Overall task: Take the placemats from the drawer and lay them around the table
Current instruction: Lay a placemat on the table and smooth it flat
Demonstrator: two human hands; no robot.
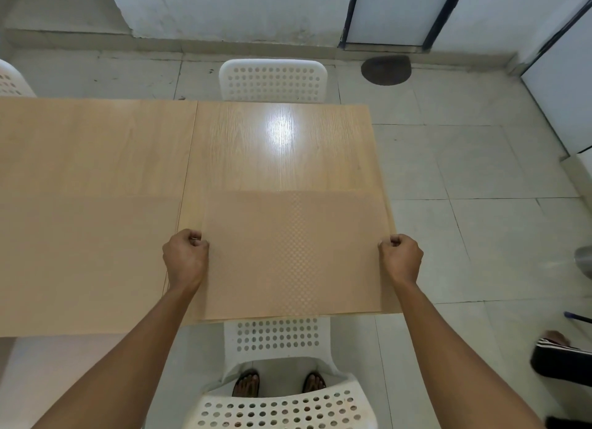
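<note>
A tan placemat [293,252] with a fine checked weave lies flat on the near right part of the light wooden table [96,159]. Its near edge runs along the table's front edge, with thin edges of more mats showing beneath it. My left hand [185,259] pinches the mat's left edge with the fingers curled. On the opposite side my right hand [402,257] pinches the right edge the same way. The mat's colour nearly matches the tabletop. No drawer is in view.
A white perforated chair [274,79] stands at the table's far side, and another white chair [278,403] is right below me at the near side. A third chair back [9,79] shows at far left. A person's sandalled foot [560,355] is at the right edge on the tiled floor.
</note>
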